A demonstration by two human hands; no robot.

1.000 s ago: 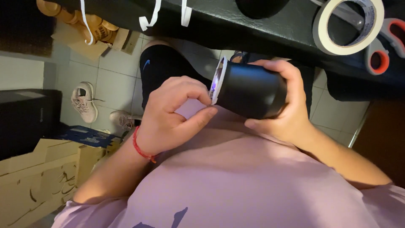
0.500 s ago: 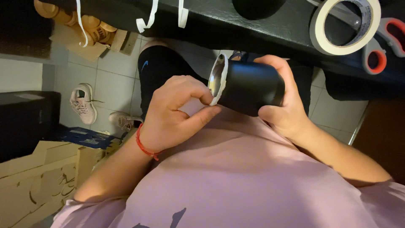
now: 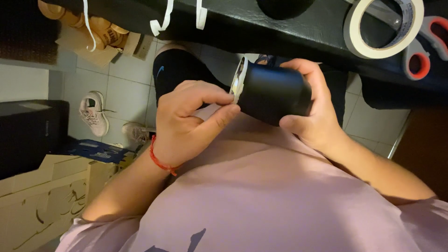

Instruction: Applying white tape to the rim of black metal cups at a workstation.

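Dim, warm indoor light falls from above and a little to the left, catching the knuckles of the left hand [image 3: 193, 119] and the pale shirt [image 3: 280, 196] while the dark bench [image 3: 280, 28] along the top edge stays almost black. A small bright glare sits on the white rim of the black cylinder [image 3: 275, 93] held in the right hand [image 3: 317, 112], and soft shadows from both forearms lie across the shirt. The centre is fairly sharp, but the cardboard boxes [image 3: 42, 205] at the lower left corner and the tape roll [image 3: 382, 28] at the top right corner look soft and slightly stretched, with fine grain in the dark areas.
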